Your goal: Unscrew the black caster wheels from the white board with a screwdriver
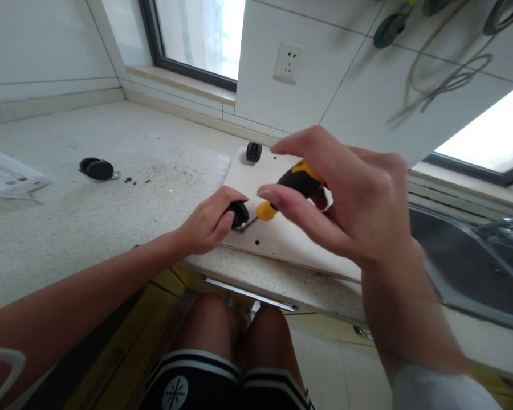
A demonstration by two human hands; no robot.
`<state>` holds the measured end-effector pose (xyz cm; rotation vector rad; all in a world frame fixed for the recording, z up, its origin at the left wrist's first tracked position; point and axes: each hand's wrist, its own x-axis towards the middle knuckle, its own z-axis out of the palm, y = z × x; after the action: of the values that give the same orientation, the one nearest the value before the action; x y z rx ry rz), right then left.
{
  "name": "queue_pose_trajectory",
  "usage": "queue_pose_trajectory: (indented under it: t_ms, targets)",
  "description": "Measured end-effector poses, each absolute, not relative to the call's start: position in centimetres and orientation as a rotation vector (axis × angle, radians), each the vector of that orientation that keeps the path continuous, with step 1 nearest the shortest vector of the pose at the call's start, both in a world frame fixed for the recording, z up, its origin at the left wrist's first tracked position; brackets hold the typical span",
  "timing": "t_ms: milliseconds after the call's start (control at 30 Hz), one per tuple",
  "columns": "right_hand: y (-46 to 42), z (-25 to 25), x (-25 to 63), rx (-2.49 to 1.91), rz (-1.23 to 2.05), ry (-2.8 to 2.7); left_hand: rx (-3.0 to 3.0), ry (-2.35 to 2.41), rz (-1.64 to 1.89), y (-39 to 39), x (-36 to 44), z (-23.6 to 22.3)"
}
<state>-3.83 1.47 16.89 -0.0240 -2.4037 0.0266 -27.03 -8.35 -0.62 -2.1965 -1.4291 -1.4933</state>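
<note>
A black caster wheel [238, 214] is gripped between the thumb and fingers of my left hand [206, 224], at the near left corner of a white board [297, 245]. My right hand [365, 196] is around a yellow-and-black screwdriver [299, 181], its thumb and index finger loosely apart beside the handle. The screwdriver slants down to the left. Its tip meets the caster's metal plate, though the exact contact is too small to make out. Another black caster [253, 151] stands at the board's far left corner. A dark hole shows in the board near its front edge.
On the speckled countertop [154, 136] to the left lie a loose black caster [97, 168], several small dark screws [130, 180] and scattered debris. A white device with a cable [11, 173] is at far left. A steel sink [465, 256] is at right. Drawers sit below.
</note>
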Motion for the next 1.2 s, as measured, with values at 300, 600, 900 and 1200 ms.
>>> queue_pose_trajectory:
  t_ms: [300,600,900,1200]
  targets:
    - [1.46,16.73,-3.88,-0.129,-0.117,-2.329,-2.202,-1.448,-1.485,-8.48,-26.95,-0.34]
    - [1.47,17.07,-3.69,-0.128,0.080,-2.403,-2.190,-1.464,-1.499,-8.40,-26.95,-0.49]
    - [1.17,17.47,-3.41,-0.087,0.119,-2.458,-2.157,-1.463,-1.528,-8.50,-26.96,-0.69]
    - [1.22,17.34,-3.37,-0.056,0.125,-2.497,-2.224,-1.458,-1.521,-8.55,-27.18,-0.25]
